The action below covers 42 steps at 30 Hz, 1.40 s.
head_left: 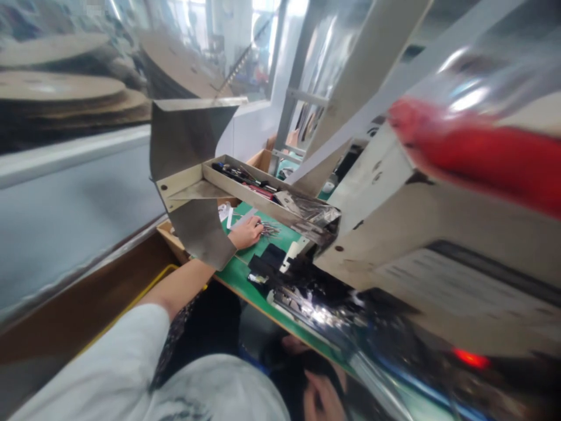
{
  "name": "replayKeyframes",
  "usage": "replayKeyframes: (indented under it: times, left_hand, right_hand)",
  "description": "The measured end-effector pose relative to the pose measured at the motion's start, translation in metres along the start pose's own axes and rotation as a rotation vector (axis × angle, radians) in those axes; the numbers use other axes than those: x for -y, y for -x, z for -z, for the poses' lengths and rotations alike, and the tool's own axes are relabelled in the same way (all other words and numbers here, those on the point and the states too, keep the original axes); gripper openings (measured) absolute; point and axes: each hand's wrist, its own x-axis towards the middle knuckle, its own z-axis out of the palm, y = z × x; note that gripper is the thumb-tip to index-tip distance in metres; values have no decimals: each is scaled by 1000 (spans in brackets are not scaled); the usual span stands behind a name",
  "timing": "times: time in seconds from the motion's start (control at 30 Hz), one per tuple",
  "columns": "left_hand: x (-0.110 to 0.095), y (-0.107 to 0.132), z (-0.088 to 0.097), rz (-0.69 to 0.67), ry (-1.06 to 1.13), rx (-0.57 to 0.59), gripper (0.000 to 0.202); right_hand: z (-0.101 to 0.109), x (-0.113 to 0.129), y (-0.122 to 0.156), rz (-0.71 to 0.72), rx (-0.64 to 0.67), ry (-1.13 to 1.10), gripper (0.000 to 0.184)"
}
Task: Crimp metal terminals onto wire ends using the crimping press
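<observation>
One hand (245,232) reaches in from the near left, on an arm in a white sleeve (87,368). I cannot tell which hand it is. Its fingers are curled into a narrow shape, just beside a little pile of thin metal bits (269,229). The pile lies on a green work mat (258,248). I cannot tell if the fingers hold a bit.

A bent sheet of gray metal (188,140) stands in the way and hides part of the arm. Just past the hand sits a long metal tray (236,187) of small tools with black and red handles. A black pouch (267,263) lies on the mat, to the near right of the hand. A big tan machine body (438,251) fills the right side and blocks much of the far right. A fat red handle (477,152) sits in front of it, very blurry. Far to the left are stacks of big round brown boards (56,88). The shiny things at the near right are too blurry to name. A dark shape at the near edge looks like a person's head (302,374), but it is cut off and dim.
</observation>
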Motion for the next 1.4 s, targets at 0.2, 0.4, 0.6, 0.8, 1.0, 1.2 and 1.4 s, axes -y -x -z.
replayKeyframes:
  times: [0.2, 0.4, 0.6, 0.8, 1.0, 1.2, 1.4]
  left_hand:
    - [-22, 59, 5, 45, 72, 1, 15]
    - [-67, 156, 6, 222, 167, 76, 14]
    - [-108, 206, 13, 350, 488, 125, 8]
    - [-130, 212, 8, 255, 476, 121, 7]
    - [-148, 206, -3, 83, 400, 59, 6]
    - [-159, 203, -7, -78, 295, -37, 3]
    - [-163, 199, -6, -85, 329, -67, 5]
  right_hand:
    - [-39, 15, -5, -73, 135, -233, 17]
    - [-90, 57, -25, -468, 412, -728, 32]
    - [-116, 84, -44, -556, 499, -992, 34]
    - [-108, 91, -38, -524, 346, -954, 14]
    - [-94, 79, -31, -569, 258, -890, 16]
    - [-80, 78, -29, -489, 206, -926, 13]
    - [-74, 82, -35, -492, 188, -935, 11]
